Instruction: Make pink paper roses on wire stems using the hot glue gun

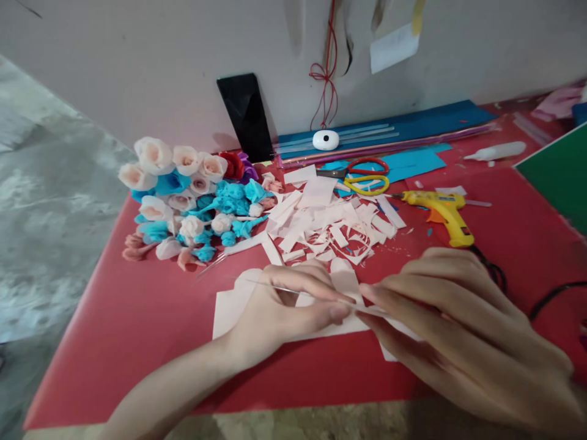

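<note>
My left hand [279, 308] pinches a thin metal wire [266, 283] together with the edge of a pale pink paper piece [346, 284] between thumb and forefinger. My right hand [463, 324] meets it from the right, its fingers closed on the same pink paper piece and wire. Both hands work low over the red table [128, 318], above a pale pink paper sheet [229, 308] lying flat. The wire sticks out to the left past my left hand.
A heap of pink and blue paper roses [183, 195] lies at the left. Pink paper scraps [330, 223] cover the middle. A yellow glue gun [443, 211], scissors [367, 177], a glue bottle [498, 151], blue sheets [413, 125], a green sheet [562, 177] and a black cable [550, 296] lie around.
</note>
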A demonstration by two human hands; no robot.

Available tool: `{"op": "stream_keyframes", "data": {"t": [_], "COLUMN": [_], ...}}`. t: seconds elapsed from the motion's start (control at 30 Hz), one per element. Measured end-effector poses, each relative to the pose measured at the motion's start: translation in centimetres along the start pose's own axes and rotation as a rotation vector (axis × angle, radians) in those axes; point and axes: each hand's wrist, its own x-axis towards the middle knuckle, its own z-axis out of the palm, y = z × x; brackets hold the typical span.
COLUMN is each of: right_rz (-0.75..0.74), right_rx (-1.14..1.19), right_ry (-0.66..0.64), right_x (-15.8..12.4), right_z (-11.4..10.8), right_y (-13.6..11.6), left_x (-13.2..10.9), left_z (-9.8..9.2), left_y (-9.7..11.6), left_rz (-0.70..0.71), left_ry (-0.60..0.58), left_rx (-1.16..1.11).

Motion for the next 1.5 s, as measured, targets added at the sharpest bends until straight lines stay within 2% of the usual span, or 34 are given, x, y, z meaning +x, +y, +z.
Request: {"op": "stream_keyframes", "data": {"t": [0.23,0.8,0.97,1.1,1.33,1.5], "right_rz": [0.077,-0.002,-0.025,-0.055,-0.019,0.068], "right_rx": [0.12,0.062,-0.005,0.006,0.005,0.149], "right_ry": [-0.026,-0.115,-0.089,-0.138,-0.042,0.017], "right_x": [0.1,0.2,0.5,0.3,0.2,0.3], "right_z": [0.2,-0.4,-0.5,-0.4,0.3,0.6], "right_y": [0.1,0.7,0.6,0.9,0.8,0.4], "left_x": [0.0,0.0,0.0,0.2,0.3,0.1], "left_z": [0.1,0.3,0.1,0.0,-0.1,-0.2], "left_y": [-0.1,-0.1,-0.3,0.0,0.7,0.4], "left_rz": [-0.041,-0.035,-0.06,-0.05,-0.01,-0.004], "left_ry": [-0.015,-0.011,-0.003,-0.01,0.057,0.08], "left_rx": [-0.026,-0.027,-0.003,-0.006,0.096,0.063]}}
